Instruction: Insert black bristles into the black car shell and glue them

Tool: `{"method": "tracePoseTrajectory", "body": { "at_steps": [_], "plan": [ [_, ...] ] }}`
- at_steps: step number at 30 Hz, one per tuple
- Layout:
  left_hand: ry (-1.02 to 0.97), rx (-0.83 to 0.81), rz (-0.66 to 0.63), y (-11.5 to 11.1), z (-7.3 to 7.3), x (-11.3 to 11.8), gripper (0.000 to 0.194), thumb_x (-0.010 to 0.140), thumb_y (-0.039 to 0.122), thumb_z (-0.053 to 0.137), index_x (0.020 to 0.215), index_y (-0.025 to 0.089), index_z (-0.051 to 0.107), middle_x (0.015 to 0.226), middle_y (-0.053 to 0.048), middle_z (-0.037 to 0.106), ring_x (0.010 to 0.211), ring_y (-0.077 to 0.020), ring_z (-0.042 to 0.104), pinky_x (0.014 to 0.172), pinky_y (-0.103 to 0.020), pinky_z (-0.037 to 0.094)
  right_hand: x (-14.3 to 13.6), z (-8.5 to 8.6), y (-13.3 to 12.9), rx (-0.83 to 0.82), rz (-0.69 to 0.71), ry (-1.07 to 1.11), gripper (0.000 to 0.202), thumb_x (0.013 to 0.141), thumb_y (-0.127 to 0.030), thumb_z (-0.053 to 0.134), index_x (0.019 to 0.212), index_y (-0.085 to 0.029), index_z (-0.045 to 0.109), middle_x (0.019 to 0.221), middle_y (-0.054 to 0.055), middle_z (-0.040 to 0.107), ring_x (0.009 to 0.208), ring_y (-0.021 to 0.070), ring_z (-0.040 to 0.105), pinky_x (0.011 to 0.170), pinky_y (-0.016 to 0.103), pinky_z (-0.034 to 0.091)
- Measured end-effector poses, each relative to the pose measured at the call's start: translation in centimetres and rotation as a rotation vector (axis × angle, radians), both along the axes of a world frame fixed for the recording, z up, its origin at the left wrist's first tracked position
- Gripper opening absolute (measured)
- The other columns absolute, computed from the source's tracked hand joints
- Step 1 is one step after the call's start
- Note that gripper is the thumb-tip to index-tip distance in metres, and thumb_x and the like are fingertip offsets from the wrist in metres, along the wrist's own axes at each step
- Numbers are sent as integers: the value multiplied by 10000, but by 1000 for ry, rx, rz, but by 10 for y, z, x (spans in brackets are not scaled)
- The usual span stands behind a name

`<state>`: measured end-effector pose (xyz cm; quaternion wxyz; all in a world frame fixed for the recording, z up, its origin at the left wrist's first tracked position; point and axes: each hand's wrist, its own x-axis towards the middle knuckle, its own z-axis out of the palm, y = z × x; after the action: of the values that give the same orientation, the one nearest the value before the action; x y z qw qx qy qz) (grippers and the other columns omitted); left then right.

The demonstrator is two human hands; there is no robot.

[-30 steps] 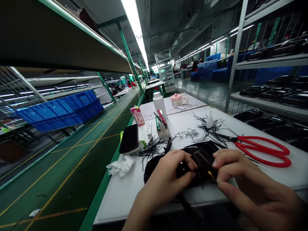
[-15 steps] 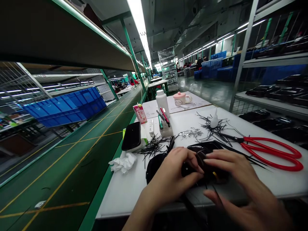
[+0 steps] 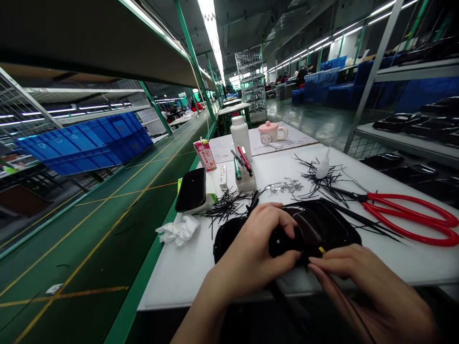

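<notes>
A glossy black moulded piece, perhaps a bag or case point(image 3: 337, 222), lies at the table's near edge. My left hand point(image 3: 256, 241) is curled over its near side, thumb and fingers closing on the rim. Close to that thumb, the fingertips of my right hand point(image 3: 362, 272) are pinched together on a thin dark strip point(image 3: 355, 310), which trails back across the palm. A small yellow bit point(image 3: 321, 250) shows on the piece beside the right fingertips. What lies exactly between the two hands is too dark to make out. Black strap-like material hangs below the table edge.
Red-handled scissors point(image 3: 412, 210) lie at right, near black strip offcuts point(image 3: 229, 205) and a white nozzle bottle point(image 3: 323, 167). Behind stand a pen holder point(image 3: 245, 181), white bottle point(image 3: 240, 136) and pink-lidded mug point(image 3: 268, 134). A phone point(image 3: 191, 188) and crumpled tissue point(image 3: 178, 230) sit left, beside the green conveyor point(image 3: 118, 210).
My right hand has come down off the top of the black piece, and its spread fingers have closed into a pinch by the near rim. My left hand stays nearly in place.
</notes>
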<state>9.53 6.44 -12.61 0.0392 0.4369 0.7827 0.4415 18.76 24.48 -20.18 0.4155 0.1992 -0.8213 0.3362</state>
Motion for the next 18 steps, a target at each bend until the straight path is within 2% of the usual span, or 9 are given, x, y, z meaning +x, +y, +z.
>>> {"method": "tracePoseTrajectory", "body": {
  "at_steps": [5, 11, 18],
  "plan": [
    [62, -54, -37, 2, 2, 0, 268, 798, 43, 676, 898, 218, 499, 1135, -57, 647, 1318, -198, 519, 1175, -317, 356, 0, 1, -10, -136, 75, -108, 117, 963, -101, 618, 987, -215, 623, 840, 7, 691, 792, 94, 696, 704, 145, 552],
    [69, -79, 16, 3, 2, 1, 268, 808, 19, 648, 906, 216, 496, 1150, -46, 630, 1261, -164, 512, 1103, -261, 392, 2, -3, -15, -226, 97, -152, 79, 966, -168, 639, 971, -241, 669, 849, -19, 724, 787, 84, 728, 745, 102, 557],
    [88, -127, 58, 5, 2, 4, 237, 818, 36, 630, 892, 215, 495, 1164, -45, 628, 1222, -177, 505, 1081, -281, 392, 4, -8, -15, -241, 52, -157, 81, 962, -203, 649, 992, -265, 690, 913, -37, 748, 798, 79, 728, 772, 85, 547]
  ]
}}
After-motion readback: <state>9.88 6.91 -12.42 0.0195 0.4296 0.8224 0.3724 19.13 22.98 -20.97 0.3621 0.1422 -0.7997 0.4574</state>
